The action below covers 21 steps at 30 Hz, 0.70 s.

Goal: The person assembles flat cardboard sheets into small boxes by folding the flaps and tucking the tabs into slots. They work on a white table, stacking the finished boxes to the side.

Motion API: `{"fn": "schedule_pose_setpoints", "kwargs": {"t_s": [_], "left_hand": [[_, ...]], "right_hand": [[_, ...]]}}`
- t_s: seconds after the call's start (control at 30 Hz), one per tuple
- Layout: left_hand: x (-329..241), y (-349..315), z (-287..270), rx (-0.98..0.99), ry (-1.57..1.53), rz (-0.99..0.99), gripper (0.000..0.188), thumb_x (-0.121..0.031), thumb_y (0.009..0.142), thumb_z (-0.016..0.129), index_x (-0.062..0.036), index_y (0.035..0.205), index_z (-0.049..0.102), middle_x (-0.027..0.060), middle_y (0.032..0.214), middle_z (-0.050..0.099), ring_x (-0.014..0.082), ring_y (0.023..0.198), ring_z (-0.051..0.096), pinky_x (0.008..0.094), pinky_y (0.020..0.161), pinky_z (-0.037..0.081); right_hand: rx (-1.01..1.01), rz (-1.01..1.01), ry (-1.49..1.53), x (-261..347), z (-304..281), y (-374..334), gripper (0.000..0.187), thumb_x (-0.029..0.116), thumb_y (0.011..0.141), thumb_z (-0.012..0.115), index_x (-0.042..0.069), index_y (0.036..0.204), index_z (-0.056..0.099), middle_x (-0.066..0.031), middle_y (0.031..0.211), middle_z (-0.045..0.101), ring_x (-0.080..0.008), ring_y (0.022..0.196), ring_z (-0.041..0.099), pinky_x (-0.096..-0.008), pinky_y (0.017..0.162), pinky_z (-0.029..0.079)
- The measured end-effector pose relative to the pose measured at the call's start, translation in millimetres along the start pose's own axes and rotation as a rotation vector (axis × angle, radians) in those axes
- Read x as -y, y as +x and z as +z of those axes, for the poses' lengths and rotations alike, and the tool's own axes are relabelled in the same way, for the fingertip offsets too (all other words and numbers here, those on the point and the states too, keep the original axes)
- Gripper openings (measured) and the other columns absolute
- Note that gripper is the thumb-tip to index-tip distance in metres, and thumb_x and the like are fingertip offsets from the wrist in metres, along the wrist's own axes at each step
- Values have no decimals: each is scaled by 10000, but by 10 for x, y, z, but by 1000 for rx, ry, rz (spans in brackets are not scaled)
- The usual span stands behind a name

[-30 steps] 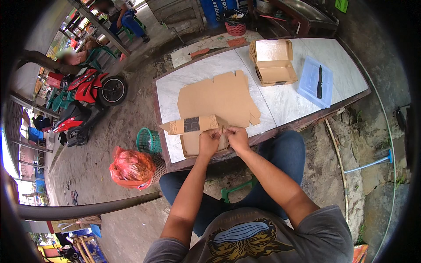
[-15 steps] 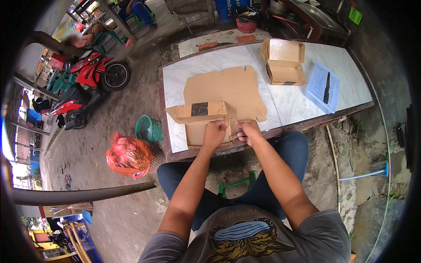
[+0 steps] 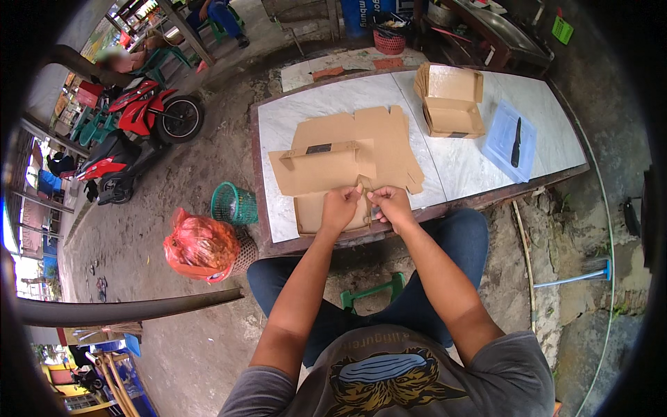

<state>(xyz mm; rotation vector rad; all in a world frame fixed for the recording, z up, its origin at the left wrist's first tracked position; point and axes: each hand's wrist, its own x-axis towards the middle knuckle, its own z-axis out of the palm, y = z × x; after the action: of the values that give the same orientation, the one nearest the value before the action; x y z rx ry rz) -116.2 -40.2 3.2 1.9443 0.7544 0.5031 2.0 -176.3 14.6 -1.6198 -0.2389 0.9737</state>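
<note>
In front of me on the table, a brown cardboard box (image 3: pixel 318 176) stands partly folded, its lid panel raised and tipped away from me. My left hand (image 3: pixel 340 207) pinches the box near its right-hand corner. Close beside it, my right hand (image 3: pixel 391 207) has its fingers pinched at the same corner; a small dark item shows under those fingers, too little of it to name. Flat cardboard blanks (image 3: pixel 394 142) lie under and behind the box.
Folded boxes (image 3: pixel 453 118) stand at the table's far right, beside a clear plastic container (image 3: pixel 501 142) with a black knife (image 3: pixel 516 141) on top. Left of the table are a green basket (image 3: pixel 234 203) and a red plastic bag (image 3: pixel 201 244). A red motorbike (image 3: pixel 132 142) is parked farther off.
The box's lid panel has swung back, so its inner side now faces up. Both hands stay at the right corner, with the right fingers slightly shifted.
</note>
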Motion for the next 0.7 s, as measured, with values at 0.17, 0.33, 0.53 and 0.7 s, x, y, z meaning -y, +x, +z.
{"fn": "schedule_pose_setpoints", "kwargs": {"t_s": [0.17, 0.33, 0.53, 0.7], "left_hand": [[-120, -6, 15, -47, -10, 33, 420, -372, 1005, 719, 38, 918, 760, 223, 719, 696, 334, 618, 684, 412, 613, 519], [-247, -111, -23, 8, 67, 33, 511, -504, 973, 722, 1, 993, 795, 213, 843, 753, 330, 725, 738, 415, 697, 572], [-405, -321, -56, 47, 421, 166, 674, -628, 879, 761, -13, 1153, 784, 209, 1110, 762, 358, 983, 730, 460, 886, 574], [-527, -482, -6, 38, 513, 292, 701, -626, 866, 769, 2, 1176, 778, 222, 1164, 739, 400, 1096, 691, 476, 995, 545]], "right_hand": [[-85, -231, -148, -39, -32, 87, 270, 246, 928, 828, 11, 1009, 723, -28, 776, 686, -113, 564, 611, -282, 474, 476], [-317, -541, -466, 484, -75, 120, 516, 287, 831, 826, 27, 1251, 675, -147, 1074, 722, -336, 1006, 706, -430, 860, 566], [-162, -872, -957, 1145, 2, 449, 753, 241, 805, 764, 130, 1505, 510, -194, 1558, 468, -401, 1396, 491, -506, 1073, 512], [-32, -616, -1123, 1172, 104, 891, 800, 280, 816, 753, 121, 1541, 456, -182, 1567, 471, -422, 1401, 509, -512, 1080, 521]]}}
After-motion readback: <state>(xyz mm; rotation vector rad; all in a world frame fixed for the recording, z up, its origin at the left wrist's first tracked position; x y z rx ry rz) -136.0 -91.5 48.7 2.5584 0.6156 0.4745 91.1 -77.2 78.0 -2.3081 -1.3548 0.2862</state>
